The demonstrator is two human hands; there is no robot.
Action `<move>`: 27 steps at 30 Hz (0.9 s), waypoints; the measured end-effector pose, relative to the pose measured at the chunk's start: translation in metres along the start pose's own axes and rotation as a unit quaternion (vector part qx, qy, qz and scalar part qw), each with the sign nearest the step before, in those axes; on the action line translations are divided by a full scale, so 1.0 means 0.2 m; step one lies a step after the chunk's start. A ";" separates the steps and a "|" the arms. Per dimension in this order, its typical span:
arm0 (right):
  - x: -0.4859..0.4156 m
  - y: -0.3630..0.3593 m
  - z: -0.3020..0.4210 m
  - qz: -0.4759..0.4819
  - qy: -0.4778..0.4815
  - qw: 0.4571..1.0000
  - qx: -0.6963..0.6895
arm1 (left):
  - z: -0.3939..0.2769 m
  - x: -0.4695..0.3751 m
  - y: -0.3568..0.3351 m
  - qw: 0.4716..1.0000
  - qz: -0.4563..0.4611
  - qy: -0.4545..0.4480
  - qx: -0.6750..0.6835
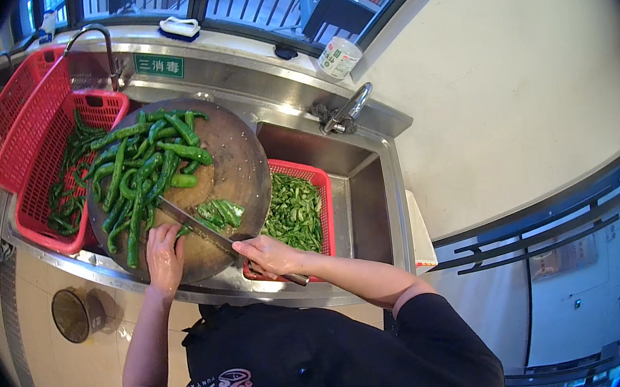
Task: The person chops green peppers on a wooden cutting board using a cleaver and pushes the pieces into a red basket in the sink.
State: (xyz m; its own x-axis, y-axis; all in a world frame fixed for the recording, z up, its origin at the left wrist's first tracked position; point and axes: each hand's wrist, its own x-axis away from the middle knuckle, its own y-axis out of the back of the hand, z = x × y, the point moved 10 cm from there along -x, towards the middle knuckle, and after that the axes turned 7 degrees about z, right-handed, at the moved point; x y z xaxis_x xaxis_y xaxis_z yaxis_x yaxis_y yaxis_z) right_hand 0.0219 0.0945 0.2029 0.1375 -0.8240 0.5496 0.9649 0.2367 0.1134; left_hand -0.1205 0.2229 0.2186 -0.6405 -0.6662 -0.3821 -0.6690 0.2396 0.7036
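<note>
My right hand (266, 256) grips the handle of a kitchen knife (196, 222), its blade slanting across a round wooden chopping board (238, 144). Beside the blade, my left hand (164, 257) rests its fingers on a green chili pepper (182, 231), mostly hidden under the fingertips. A heap of whole green chili peppers (132, 170) covers the board's left part. Cut pepper pieces (221, 213) lie on the far side of the blade. To the right, below the board, a red plastic basket (326, 214) holds many sliced green peppers (293, 212).
Red plastic baskets (30, 208) stand at the left, one holding whole peppers. The board lies over a stainless steel sink (369, 209) with a curved faucet (357, 102) behind. A scrub brush (180, 27) and a plastic tub (339, 57) sit on the windowsill. A bin (71, 315) stands on the floor.
</note>
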 end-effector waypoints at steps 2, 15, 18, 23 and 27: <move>0.00 0.01 -0.03 0.007 0.006 0.998 -0.061 | 0.07 0.00 -0.05 0.999 0.031 0.012 -0.022; 0.09 0.01 0.03 -0.040 -0.028 0.997 0.055 | 0.06 -0.02 -0.07 0.996 0.051 -0.066 -0.013; 0.09 -0.01 0.06 -0.005 -0.043 0.996 0.079 | 0.08 -0.02 -0.08 0.995 0.057 -0.076 0.006; 0.10 -0.02 0.13 -0.002 -0.049 0.992 0.117 | 0.10 0.00 -0.07 0.995 0.041 -0.072 0.046; -0.06 -0.06 0.10 -0.042 0.061 0.982 0.171 | 0.13 0.02 -0.09 0.995 0.035 -0.096 0.012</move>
State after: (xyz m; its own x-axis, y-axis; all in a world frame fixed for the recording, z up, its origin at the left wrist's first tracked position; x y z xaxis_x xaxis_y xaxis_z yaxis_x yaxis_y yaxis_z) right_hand 0.0050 0.1115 0.2117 0.1074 -0.8986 0.4253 0.8451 0.3079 0.4371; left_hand -0.1204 0.2345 0.1883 -0.7441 -0.5006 -0.4424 -0.6278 0.2978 0.7191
